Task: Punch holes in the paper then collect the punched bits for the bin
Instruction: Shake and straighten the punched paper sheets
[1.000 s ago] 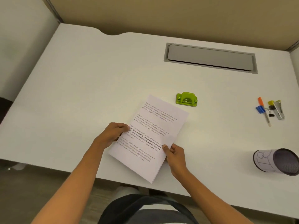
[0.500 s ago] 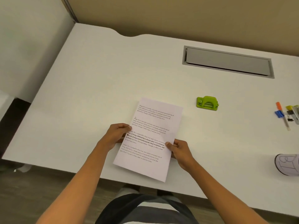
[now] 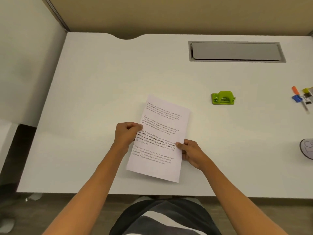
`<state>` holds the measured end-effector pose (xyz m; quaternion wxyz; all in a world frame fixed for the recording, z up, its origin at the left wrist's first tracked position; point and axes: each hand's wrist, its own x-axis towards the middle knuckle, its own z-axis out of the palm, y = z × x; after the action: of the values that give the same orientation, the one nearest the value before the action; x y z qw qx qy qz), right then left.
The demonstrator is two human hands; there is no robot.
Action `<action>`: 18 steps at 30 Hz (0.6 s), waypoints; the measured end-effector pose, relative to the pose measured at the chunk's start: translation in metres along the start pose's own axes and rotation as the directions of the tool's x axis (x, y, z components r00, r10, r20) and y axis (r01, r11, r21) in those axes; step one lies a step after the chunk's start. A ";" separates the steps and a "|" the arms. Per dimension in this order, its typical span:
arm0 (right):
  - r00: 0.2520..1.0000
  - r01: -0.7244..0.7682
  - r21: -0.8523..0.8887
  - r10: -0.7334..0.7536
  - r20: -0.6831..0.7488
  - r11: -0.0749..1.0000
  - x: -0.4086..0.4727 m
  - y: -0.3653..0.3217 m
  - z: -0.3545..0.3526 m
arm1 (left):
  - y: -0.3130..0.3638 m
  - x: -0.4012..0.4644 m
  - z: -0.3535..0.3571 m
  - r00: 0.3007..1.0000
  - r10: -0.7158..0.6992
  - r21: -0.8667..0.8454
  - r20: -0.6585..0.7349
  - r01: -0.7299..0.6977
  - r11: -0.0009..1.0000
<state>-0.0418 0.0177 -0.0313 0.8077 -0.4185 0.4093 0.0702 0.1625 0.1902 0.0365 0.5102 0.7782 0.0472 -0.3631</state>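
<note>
Holding a white printed sheet of paper (image 3: 160, 138) w/ both hands, just above the white tabletop (image 3: 101, 85), near the middle of its front edge. Left hand (image 3: 126, 134) curled round the sheet's left edge, thumb on top beside the text. Right hand (image 3: 190, 153) pinches the right edge, thumb on the print, fingers tucked under. Sheet tilted slightly clockwise; can't tell if its lower part touches the surface. Small lime-green plastic hole punch (image 3: 222, 98) sits apart from the sheet, toward the right side. Grey rectangular cable-tray flap (image 3: 235, 51) near the back edge. At the right edge: cluster of markers and binder clips (image 3: 302, 99), plus a partly cut-off mesh pen cup (image 3: 307, 148).
</note>
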 end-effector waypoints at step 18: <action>0.997 -0.064 0.075 0.061 0.044 0.995 0.008 -0.016 0.006 | 0.049 -0.057 0.027 0.937 0.291 0.219 -0.193 -0.248 0.944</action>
<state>-0.0254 0.0097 -0.0256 0.8289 -0.3728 0.4076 0.0886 0.1281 0.1614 0.1029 0.4697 0.8583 -0.0387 -0.2029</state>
